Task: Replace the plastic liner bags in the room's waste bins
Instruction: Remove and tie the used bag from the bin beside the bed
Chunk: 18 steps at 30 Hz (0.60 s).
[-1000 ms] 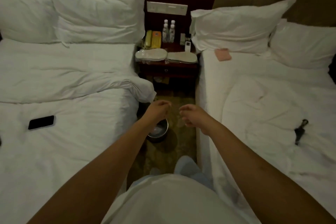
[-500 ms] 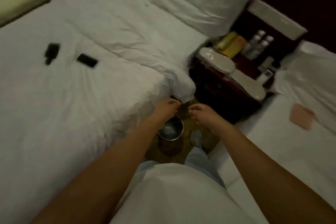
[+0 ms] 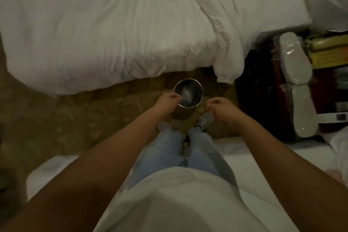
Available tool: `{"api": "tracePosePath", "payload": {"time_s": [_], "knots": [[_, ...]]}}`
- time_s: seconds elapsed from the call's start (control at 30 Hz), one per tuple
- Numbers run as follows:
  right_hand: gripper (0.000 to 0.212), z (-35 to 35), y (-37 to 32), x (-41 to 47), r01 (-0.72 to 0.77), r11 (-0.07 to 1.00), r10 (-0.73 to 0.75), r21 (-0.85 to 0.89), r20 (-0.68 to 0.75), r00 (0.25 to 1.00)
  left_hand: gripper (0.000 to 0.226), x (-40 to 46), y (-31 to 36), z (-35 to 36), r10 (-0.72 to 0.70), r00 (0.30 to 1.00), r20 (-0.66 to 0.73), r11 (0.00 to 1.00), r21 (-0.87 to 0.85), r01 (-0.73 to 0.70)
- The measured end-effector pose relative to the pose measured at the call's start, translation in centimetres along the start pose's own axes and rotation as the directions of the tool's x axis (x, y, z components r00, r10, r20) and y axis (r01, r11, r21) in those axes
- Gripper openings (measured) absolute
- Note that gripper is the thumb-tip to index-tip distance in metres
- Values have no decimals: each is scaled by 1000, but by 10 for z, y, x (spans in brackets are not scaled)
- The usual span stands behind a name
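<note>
While the left hand (image 3: 168, 102) has its grip curled at the near rim of the waste bin (image 3: 188, 95), whether it pinches anything is unclear; the right hand (image 3: 222, 108), fingers curled, holds nothing visible just beside the bin. Inside the round metal bin on the carpet (image 3: 84, 118) lies something shiny, perhaps a liner, between bed (image 3: 94, 34) and nightstand (image 3: 263, 90).

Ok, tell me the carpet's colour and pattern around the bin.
Golden-brown carpet with a faint floral pattern around the bin; head view.
</note>
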State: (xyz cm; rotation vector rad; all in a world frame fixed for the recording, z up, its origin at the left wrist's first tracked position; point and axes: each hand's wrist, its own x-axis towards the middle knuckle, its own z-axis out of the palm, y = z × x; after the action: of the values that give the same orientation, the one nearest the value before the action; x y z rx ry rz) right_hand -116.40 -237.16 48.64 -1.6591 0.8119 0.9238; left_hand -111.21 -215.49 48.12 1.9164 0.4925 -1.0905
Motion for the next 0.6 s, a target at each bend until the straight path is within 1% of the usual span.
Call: {"api": "tracePosePath", "payload": {"time_s": [0.2, 0.27, 0.33, 0.43, 0.53, 0.6], "knots": [[15, 15, 20, 53, -90, 995, 93, -51, 63, 994, 20, 40, -51, 19, -84, 996, 23, 995, -53, 85], [18, 22, 29, 78, -103, 992, 109, -66, 90, 990, 19, 62, -68, 28, -112, 993, 25, 991, -76, 114], [19, 28, 45, 110, -128, 990, 134, -60, 103, 986, 16, 92, -89, 39, -153, 988, 28, 982, -110, 155], [28, 40, 77, 173, -145, 987, 153, -75, 104, 983, 14, 146, -125, 58, -215, 975, 55, 960, -169, 221], [21, 50, 110, 234, -223, 974, 226, -36, 120, 967, 13, 207, -159, 81, -276, 960, 39, 943, -184, 278], [17, 55, 131, 276, -284, 959, 284, -11, 121, 951, 16, 250, -178, 97, -317, 948, 20, 931, -185, 315]]}}
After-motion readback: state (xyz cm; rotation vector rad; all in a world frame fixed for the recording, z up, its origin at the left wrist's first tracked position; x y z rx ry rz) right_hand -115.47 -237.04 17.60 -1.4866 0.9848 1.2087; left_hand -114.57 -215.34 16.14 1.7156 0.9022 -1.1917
